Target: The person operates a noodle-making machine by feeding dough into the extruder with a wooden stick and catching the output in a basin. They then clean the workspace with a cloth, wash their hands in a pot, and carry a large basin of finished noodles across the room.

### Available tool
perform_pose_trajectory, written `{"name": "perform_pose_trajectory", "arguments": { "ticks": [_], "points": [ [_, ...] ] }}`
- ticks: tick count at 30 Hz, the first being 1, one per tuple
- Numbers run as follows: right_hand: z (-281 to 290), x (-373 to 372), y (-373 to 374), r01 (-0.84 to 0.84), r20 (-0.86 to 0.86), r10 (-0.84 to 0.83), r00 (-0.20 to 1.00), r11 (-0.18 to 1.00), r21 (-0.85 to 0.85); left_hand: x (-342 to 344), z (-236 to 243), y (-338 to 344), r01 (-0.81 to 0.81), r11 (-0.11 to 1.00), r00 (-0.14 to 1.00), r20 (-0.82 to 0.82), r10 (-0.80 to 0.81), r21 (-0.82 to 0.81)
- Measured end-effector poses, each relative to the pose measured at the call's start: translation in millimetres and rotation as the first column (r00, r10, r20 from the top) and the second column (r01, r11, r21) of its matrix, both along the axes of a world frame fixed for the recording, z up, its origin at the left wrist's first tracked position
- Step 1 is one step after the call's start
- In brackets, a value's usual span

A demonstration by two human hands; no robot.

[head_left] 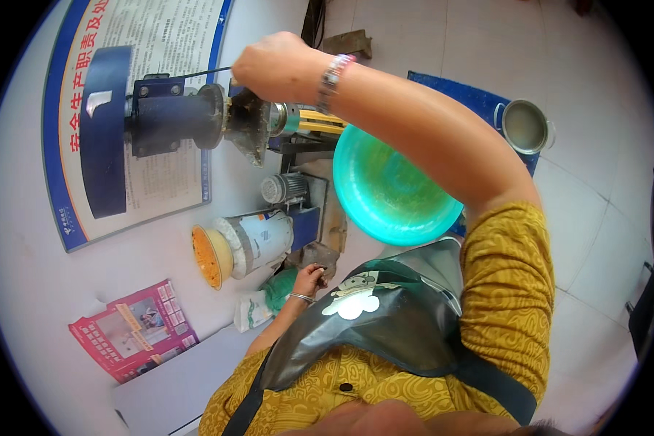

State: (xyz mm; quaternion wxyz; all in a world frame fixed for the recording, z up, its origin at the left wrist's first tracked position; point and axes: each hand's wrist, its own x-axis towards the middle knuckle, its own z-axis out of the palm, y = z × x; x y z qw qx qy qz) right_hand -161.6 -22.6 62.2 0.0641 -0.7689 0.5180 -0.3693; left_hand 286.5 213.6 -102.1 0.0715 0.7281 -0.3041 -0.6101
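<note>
My right hand (276,67) is raised across the view and closed in a fist over a metal funnel-shaped hopper (248,131). A thin dark rod (202,72) runs up to this fist; what the fingers grip is hidden. The hopper belongs to a blue belt-driven grinding machine (166,120) with a large blue wheel (105,138). Lower down, my left hand (309,282) hangs with its fingers curled, beside a grey lump (320,256) and a green bag (278,289). Whether it holds anything cannot be made out.
A large turquoise basin (392,189) stands right of the machine, near a metal pot (525,126) on a blue surface (458,97). An electric motor (283,188) sits beneath the machine. A white bucket-like container (251,240) with an orange-stained opening (207,256) is near the wall.
</note>
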Motion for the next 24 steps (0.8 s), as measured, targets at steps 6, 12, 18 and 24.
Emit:
{"name": "perform_pose_trajectory", "arguments": {
  "ticks": [6, 12, 18, 24],
  "points": [
    [-4.8, 8.4, -25.1, -0.061, 0.094, 0.046, 0.995, 0.984, 0.166, -2.8, 4.8, 9.2, -0.019, 1.000, 1.000, 0.007, 0.019, 0.024],
    [-3.8, 9.1, -11.8, -0.155, 0.155, 0.135, 0.979, 0.980, 0.123, -9.5, -0.2, 11.9, -0.008, 0.999, 1.000, 0.004, 0.007, 0.043],
    [-2.9, 7.3, 14.8, -0.204, 0.096, 0.200, 0.975, 0.979, 0.032, -3.7, -10.8, 8.9, 0.066, 0.997, 0.998, -0.023, -0.065, 0.049],
    [-13.9, 12.1, 32.4, -0.194, 0.072, 0.194, 0.978, 0.981, -0.007, -14.6, -12.1, 3.3, 0.047, 0.997, 0.999, -0.031, -0.045, 0.069]
  ]
}}
